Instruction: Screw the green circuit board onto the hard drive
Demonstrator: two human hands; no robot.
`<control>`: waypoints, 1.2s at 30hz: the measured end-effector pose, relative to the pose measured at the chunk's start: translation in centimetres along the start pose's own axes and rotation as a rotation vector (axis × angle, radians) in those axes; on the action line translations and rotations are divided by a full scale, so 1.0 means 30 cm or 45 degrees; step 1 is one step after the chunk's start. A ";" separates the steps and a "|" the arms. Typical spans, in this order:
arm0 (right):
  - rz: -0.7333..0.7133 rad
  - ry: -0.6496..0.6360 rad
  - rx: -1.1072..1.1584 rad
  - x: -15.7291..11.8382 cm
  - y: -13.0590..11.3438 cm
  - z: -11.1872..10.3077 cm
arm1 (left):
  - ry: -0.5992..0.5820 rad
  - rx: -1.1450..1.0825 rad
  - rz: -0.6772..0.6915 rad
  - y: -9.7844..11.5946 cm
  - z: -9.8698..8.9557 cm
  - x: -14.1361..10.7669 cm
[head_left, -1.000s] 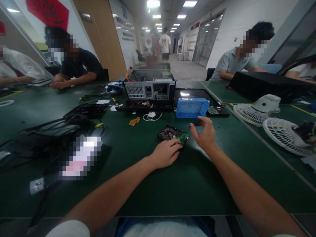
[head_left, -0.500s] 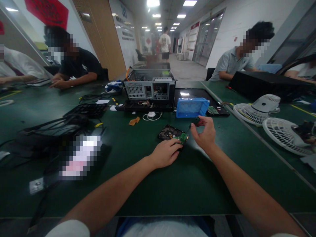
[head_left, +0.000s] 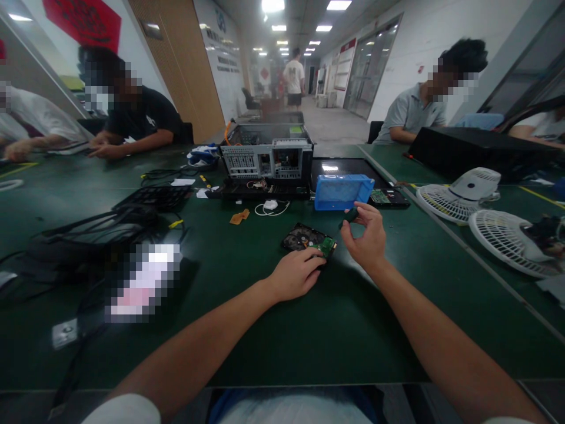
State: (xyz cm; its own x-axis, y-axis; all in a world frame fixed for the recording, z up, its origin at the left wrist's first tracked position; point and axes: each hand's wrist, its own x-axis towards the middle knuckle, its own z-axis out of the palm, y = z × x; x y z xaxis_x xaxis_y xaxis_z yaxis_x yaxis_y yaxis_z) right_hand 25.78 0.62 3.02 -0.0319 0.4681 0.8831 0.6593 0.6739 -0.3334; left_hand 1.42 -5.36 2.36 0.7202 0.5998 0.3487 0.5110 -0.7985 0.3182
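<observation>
A hard drive lies on the green tabletop in front of me, its dark metal body showing. At its right end is a green circuit board. My left hand is closed over the near side of the drive, fingertips on the board. In my right hand, a screwdriver with a dark handle is pinched between thumb and fingers. Its thin shaft points down and left toward the board's right edge; whether the tip touches anything cannot be made out.
Behind the drive stand a blue plastic bin and an opened computer case. Another drive lies right of the bin. White fan parts sit at right, black cables and a bag-like heap at left. Other people sit across the table.
My right hand and the screwdriver have lifted slightly, and the shaft shows less clearly. My left hand and the hard drive have stayed in place.
</observation>
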 end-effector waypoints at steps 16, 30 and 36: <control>-0.071 0.063 -0.199 0.023 -0.030 -0.023 | 0.012 0.004 0.008 -0.004 0.009 -0.002; 0.037 0.050 -0.185 -0.002 -0.008 -0.016 | 0.005 0.015 -0.001 0.004 0.001 0.000; -0.021 0.054 -0.243 0.008 -0.026 -0.021 | 0.004 0.010 0.004 0.001 0.005 -0.001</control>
State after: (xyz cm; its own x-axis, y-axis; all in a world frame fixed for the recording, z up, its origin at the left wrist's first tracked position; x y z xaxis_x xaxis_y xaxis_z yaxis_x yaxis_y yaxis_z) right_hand 25.74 -0.14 3.71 -0.0147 0.4307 0.9024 0.7895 0.5588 -0.2539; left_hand 1.48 -5.39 2.23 0.7203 0.5977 0.3520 0.5127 -0.8006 0.3102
